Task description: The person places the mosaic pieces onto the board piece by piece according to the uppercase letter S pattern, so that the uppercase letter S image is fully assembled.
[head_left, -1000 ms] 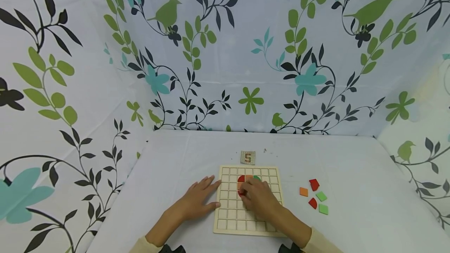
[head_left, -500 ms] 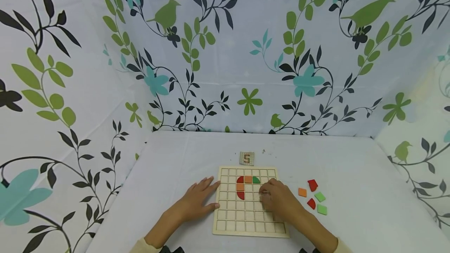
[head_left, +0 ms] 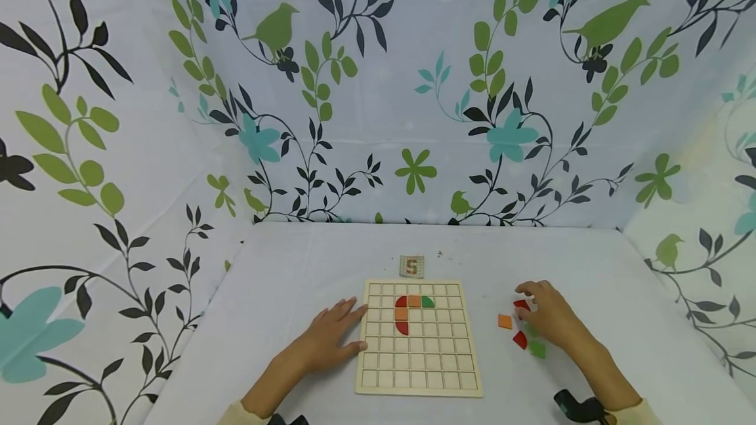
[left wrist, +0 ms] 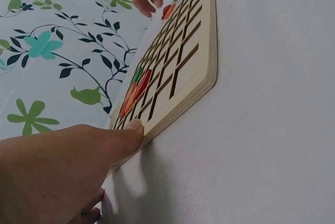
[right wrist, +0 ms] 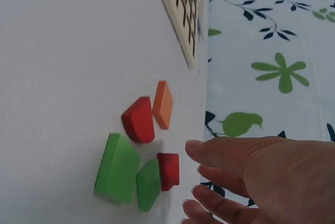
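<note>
My left hand [head_left: 333, 336] lies at the left edge of a wooden grid board [head_left: 416, 363], its fingers spread and its thumb tip touching the rim. My right hand [head_left: 550, 313] hovers over loose coloured pieces right of the board, thumb and fingers apart with nothing between them. Nearest its fingertips is a red piece [right wrist: 169, 170]. Beside that lie a light green tile [right wrist: 148, 185], a larger-looking green tile [right wrist: 116, 169], another red piece with a curved side [right wrist: 139, 120] and an orange tile [right wrist: 164, 104]. In the head view the hand partly covers some of them.
Set in the board's upper cells are red [head_left: 403, 328], orange [head_left: 414, 301] and green [head_left: 428, 302] pieces forming a hooked shape. A small card marked with an S-like figure [head_left: 411, 267] lies behind the board. Patterned cloth [head_left: 366, 84] hangs beyond the white table.
My right hand has left a red piece in the board, lifted off and moved right to the loose pieces. My left hand stays at the board's edge.
</note>
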